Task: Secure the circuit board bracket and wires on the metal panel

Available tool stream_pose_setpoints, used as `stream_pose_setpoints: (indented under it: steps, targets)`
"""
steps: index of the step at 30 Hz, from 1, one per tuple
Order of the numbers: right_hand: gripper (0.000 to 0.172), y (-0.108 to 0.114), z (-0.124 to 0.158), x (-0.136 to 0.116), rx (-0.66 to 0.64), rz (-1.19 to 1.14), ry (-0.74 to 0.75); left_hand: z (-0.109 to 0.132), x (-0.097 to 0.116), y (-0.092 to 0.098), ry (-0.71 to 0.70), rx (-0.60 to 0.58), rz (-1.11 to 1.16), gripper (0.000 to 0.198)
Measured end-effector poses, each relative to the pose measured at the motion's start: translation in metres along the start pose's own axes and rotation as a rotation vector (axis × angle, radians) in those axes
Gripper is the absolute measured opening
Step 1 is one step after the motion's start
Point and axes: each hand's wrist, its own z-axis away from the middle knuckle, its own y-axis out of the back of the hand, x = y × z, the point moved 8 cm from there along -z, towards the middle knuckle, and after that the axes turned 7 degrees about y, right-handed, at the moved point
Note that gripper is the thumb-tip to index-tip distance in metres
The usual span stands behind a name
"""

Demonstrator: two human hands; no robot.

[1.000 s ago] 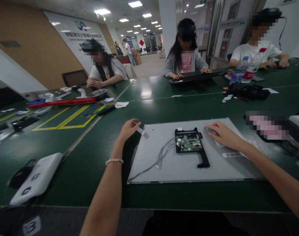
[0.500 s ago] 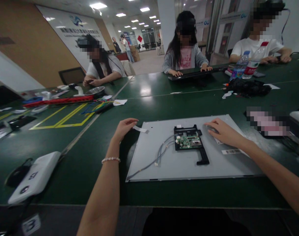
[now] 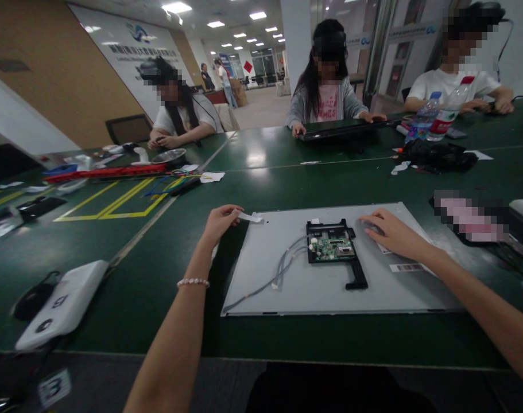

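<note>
A grey metal panel lies flat on the green table in front of me. A green circuit board in a black frame sits at its centre, with grey cables trailing to the left. My left hand is at the panel's far left corner, pinching a small white strip of tape that is lifted off the panel. My right hand rests with fingers spread flat on the panel, just right of the board. A barcode label lies near my right wrist.
A white device lies at the near left. Yellow floor-style markings, a red strip and coloured wires are at the left. Three people sit across the table. Water bottles and a black bundle stand at the far right.
My left hand has peeled the white tape strip up from the panel's corner and holds it raised. My right hand has stayed in place on the panel.
</note>
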Motion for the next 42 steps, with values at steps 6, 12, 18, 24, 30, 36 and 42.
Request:
stream_pose_setpoints:
  steps: [6, 12, 18, 24, 30, 36, 42]
  targets:
    - [0.042, 0.000, 0.000, 0.000, 0.009, -0.004, -0.006, 0.036, 0.049, -0.017, -0.153, 0.045, 0.222, 0.030]
    - [0.037, 0.007, -0.001, -0.007, 0.045, 0.024, 0.013, 0.077, 0.076, -0.078, -0.175, -0.408, 0.151, 0.024]
    - [0.031, 0.024, -0.002, -0.024, 0.203, 0.018, 0.002, 0.097, 0.073, -0.110, -0.253, -0.656, -0.183, 0.020]
    - [0.031, 0.032, -0.001, -0.088, 0.307, -0.012, 0.192, 0.106, 0.077, -0.114, -0.295, -0.694, -0.356, 0.019]
    - [0.044, 0.005, 0.002, -0.166, 0.052, -0.087, 0.454, 0.111, 0.104, -0.100, -0.424, -0.544, -0.365, 0.030]
    - [0.054, -0.018, 0.005, -0.194, -0.121, -0.069, 0.541, 0.119, 0.121, -0.094, -0.460, -0.414, -0.283, 0.015]
    - [0.051, -0.038, 0.007, -0.196, -0.199, 0.004, 0.553, 0.134, 0.105, -0.130, -0.416, -0.671, -0.430, 0.012]
